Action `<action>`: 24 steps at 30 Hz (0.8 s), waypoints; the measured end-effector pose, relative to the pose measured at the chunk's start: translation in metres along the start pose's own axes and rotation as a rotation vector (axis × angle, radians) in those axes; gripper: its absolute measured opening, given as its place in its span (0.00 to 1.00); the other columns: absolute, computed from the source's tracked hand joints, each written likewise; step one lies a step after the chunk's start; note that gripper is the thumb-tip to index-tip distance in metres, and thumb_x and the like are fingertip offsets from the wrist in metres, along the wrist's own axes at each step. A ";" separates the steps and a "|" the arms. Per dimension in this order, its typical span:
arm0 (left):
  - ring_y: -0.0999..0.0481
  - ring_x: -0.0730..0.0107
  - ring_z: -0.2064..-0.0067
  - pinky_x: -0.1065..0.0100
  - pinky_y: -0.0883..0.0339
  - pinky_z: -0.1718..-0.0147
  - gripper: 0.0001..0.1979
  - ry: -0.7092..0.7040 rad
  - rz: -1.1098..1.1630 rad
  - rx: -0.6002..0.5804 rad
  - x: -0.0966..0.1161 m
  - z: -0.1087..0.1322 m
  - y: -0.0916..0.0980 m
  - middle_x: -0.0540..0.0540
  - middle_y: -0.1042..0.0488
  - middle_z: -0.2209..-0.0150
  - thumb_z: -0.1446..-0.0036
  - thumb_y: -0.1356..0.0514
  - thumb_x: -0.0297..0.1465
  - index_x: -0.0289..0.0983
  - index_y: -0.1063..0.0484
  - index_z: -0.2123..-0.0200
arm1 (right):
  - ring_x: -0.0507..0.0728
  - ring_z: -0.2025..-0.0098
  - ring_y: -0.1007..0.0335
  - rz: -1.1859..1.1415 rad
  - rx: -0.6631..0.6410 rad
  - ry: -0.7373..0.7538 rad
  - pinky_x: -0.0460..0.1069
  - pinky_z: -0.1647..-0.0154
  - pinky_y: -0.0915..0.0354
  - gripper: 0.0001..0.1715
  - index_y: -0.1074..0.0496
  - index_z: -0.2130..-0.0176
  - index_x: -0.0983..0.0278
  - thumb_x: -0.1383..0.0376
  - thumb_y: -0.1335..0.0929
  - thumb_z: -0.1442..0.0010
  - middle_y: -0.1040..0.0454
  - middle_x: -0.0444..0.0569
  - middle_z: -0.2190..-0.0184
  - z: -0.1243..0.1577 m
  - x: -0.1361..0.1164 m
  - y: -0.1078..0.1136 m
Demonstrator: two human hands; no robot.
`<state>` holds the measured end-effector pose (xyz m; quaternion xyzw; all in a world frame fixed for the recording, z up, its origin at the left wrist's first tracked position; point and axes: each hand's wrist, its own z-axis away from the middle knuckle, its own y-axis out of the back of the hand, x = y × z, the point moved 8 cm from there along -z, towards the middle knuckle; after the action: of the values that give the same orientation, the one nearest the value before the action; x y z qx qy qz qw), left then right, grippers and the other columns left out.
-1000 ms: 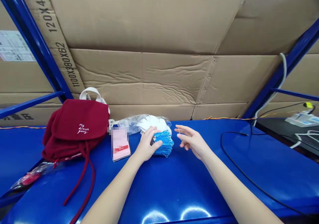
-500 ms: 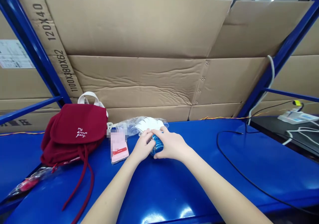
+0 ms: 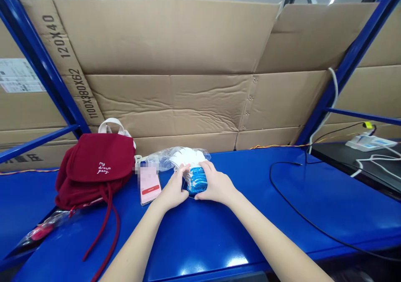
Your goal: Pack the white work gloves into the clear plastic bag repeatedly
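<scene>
A bundle of blue-and-white items [image 3: 196, 177] stands on the blue table [image 3: 238, 223], its white tips fanned out at the top. My left hand [image 3: 172, 192] presses against its left side with fingers closed on it. My right hand [image 3: 216, 186] grips its right side, fingers curled round the blue part. Both hands hold the bundle between them near the table's middle. A clear plastic bag [image 3: 163, 158] lies just behind the bundle.
A phone with a pink screen [image 3: 149, 185] lies left of my hands. A dark red drawstring bag [image 3: 95, 169] sits farther left, its cords trailing forward. A black cable [image 3: 300, 215] loops across the right of the table. Cardboard sheets [image 3: 175, 73] line the back.
My right hand, open and apart a second ago, has come in and closed on the bundle's right side. The bundle is now squeezed narrower and upright between both hands.
</scene>
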<state>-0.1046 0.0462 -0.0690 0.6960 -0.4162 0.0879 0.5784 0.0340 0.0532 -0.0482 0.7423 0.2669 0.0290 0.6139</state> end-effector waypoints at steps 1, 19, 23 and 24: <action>0.58 0.56 0.32 0.50 0.56 0.37 0.46 -0.004 -0.058 -0.023 0.001 0.002 -0.002 0.42 0.52 0.33 0.60 0.47 0.19 0.40 0.57 0.35 | 0.66 0.54 0.28 -0.018 0.007 0.004 0.54 0.64 0.34 0.68 0.56 0.36 0.57 0.49 0.24 0.68 0.49 0.59 0.37 0.004 0.003 -0.004; 0.45 0.53 0.36 0.55 0.45 0.44 0.41 -0.095 -0.573 0.063 0.008 -0.016 0.000 0.35 0.42 0.38 0.49 0.43 0.25 0.37 0.59 0.35 | 0.65 0.48 0.34 -0.115 0.132 -0.014 0.57 0.50 0.38 0.46 0.49 0.39 0.66 0.58 0.30 0.51 0.37 0.61 0.43 0.024 0.021 -0.022; 0.44 0.51 0.37 0.54 0.44 0.44 0.43 -0.147 -0.504 0.075 -0.001 -0.022 -0.002 0.36 0.41 0.39 0.50 0.38 0.29 0.39 0.58 0.35 | 0.63 0.56 0.29 -0.105 0.112 -0.048 0.56 0.54 0.38 0.46 0.51 0.38 0.67 0.58 0.31 0.49 0.27 0.56 0.55 0.023 0.024 -0.025; 0.45 0.51 0.36 0.54 0.44 0.44 0.44 -0.159 -0.483 0.077 -0.005 -0.022 -0.004 0.36 0.42 0.38 0.50 0.38 0.30 0.39 0.58 0.35 | 0.63 0.58 0.28 -0.103 0.106 -0.044 0.56 0.54 0.38 0.47 0.52 0.37 0.66 0.58 0.31 0.49 0.25 0.55 0.58 0.023 0.024 -0.026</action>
<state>-0.0978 0.0677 -0.0679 0.8016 -0.2782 -0.0919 0.5211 0.0534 0.0459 -0.0846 0.7594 0.2924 -0.0332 0.5804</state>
